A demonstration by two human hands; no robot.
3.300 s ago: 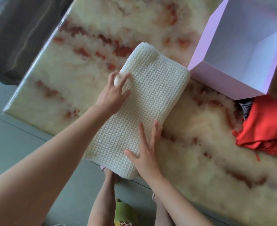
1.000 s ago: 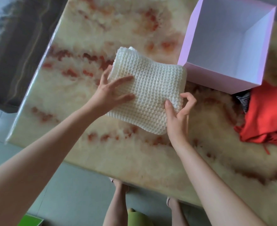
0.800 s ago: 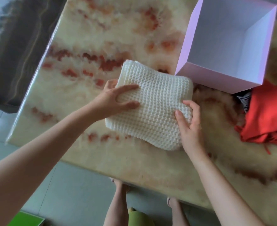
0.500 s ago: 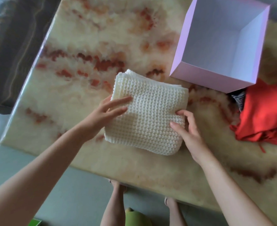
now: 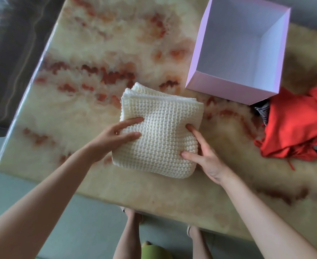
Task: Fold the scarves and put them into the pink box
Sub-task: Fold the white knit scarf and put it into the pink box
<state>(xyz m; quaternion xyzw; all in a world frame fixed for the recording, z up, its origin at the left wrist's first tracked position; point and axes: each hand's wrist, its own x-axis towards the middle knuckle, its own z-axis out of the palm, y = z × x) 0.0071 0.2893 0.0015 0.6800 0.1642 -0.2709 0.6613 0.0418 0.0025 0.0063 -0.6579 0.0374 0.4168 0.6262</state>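
Cream knit scarf (image 5: 159, 131) folded on desk (image 5: 79, 53). Left hand (image 5: 109, 139) flat on its left edge; right hand (image 5: 206, 157) pinches the right edge. Risk: uneven lift, and stacked layers slip apart before pink box (image 5: 228, 90).

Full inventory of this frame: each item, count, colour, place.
white scarf: 1, cream knit, folded, table centre
pink box: 1, pink outside, white inside, open, far right
red cloth: 1, red-orange, crumpled, table's right edge
striped fabric: 1, black-and-white, tucked beneath red cloth
table: 1, cream marble, red veins
slipper: 1, green, floor, bottom edge
feet: 2, floor by table
left hand: 1, straight fingers on scarf's left edge
right hand: 1, thumb atop scarf's right edge
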